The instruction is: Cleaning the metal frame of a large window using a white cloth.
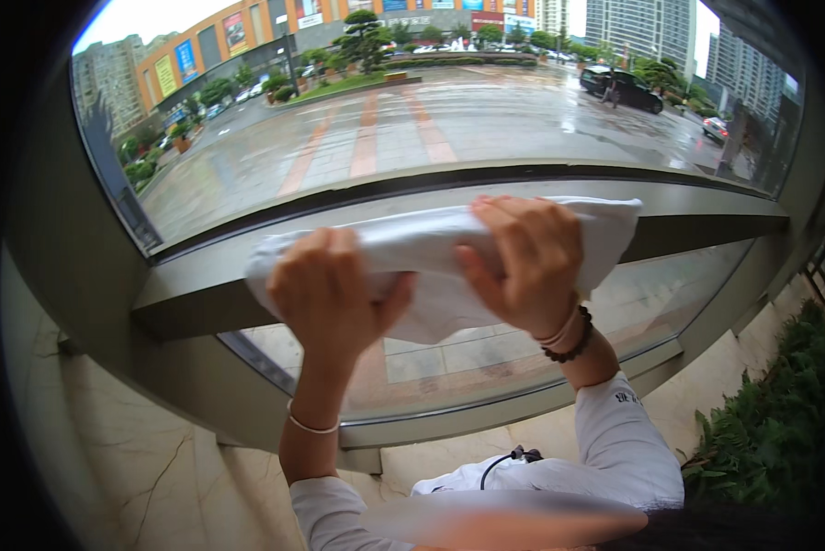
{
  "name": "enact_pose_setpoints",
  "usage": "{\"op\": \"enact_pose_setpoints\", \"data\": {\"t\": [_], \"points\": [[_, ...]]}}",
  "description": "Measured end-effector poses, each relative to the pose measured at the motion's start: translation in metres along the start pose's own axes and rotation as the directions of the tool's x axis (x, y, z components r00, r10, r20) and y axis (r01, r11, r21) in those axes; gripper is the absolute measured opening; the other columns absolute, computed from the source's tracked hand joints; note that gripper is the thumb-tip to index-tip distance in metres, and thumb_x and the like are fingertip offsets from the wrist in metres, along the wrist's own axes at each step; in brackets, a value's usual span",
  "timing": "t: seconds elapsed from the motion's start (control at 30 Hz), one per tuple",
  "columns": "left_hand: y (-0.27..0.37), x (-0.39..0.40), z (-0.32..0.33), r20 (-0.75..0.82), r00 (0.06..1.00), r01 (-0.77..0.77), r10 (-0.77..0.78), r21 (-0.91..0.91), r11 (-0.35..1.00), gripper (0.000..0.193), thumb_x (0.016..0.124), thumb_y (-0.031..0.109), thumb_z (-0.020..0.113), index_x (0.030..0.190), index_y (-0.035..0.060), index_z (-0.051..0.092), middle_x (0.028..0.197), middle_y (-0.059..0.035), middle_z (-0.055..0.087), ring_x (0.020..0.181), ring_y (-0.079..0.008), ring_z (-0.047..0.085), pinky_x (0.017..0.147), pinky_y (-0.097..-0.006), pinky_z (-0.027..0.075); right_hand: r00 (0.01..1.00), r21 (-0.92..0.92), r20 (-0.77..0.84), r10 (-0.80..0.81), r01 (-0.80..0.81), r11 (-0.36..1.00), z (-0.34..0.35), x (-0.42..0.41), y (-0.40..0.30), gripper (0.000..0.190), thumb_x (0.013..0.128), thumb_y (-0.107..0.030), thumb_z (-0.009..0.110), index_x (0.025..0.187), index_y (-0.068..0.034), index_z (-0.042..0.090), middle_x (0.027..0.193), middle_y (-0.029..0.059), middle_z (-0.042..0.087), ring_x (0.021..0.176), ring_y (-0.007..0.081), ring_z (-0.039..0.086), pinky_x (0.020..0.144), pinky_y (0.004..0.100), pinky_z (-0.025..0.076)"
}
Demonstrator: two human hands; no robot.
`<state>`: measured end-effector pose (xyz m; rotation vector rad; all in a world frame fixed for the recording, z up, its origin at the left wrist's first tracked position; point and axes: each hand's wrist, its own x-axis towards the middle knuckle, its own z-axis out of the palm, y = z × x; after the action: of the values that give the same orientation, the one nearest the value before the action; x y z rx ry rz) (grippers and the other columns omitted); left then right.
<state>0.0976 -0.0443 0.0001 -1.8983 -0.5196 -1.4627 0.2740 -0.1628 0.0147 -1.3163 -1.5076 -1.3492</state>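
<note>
A white cloth (426,241) lies over the horizontal metal rail (192,279) of a window frame and hangs down its near side. My left hand (337,286) grips the cloth's left part, fingers over the top and thumb below. Farther right, my right hand (529,258) holds the cloth the same way, its fingers on the upper edge. The cloth hides the middle of the rail. Above the rail is a large glass pane (385,131); a lower pane (454,372) shows beneath it.
Green leafy plants (771,420) stand at the lower right. Marble-patterned stone (157,454) lies below the frame at left. Through the glass show wet paving, a black car (622,88) with a person (612,89) beside it, and buildings.
</note>
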Motion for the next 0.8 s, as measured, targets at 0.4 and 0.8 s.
{"op": "enact_pose_setpoints", "data": {"t": [0.4, 0.8], "points": [[-0.150, -0.047, -0.043, -0.016, 0.999, -0.043, 0.045, 0.076, 0.996, 0.042, 0.097, 0.042, 0.039, 0.105, 0.0040, 0.057, 0.102, -0.0135, 0.058, 0.098, -0.0320, 0.053, 0.091, -0.0459, 0.036, 0.995, 0.288, -0.025, -0.099, 0.102, 0.952, 0.058, 0.044, -0.105, 0.047, 0.081, -0.038, 0.064, 0.102, 0.005, 0.065, 0.097, 0.0157, 0.069, 0.090, 0.0266, 0.066, 0.079, 0.0346, 0.050], [0.070, 0.022, 0.002, 0.159, 0.971, -0.179, 0.179, -0.014, 0.984, 0.059, 0.094, 0.056, 0.042, 0.129, 0.0099, 0.051, 0.115, -0.0181, 0.055, 0.107, -0.0338, 0.054, 0.093, -0.0513, 0.039, 0.993, 0.119, -0.059, -0.102, 0.108, 0.987, -0.027, -0.019, 0.087, 0.039, 0.091, -0.043, 0.058, 0.088, -0.006, 0.067, 0.079, 0.0068, 0.069, 0.068, 0.0173, 0.065, 0.063, 0.0334, 0.049]]}}
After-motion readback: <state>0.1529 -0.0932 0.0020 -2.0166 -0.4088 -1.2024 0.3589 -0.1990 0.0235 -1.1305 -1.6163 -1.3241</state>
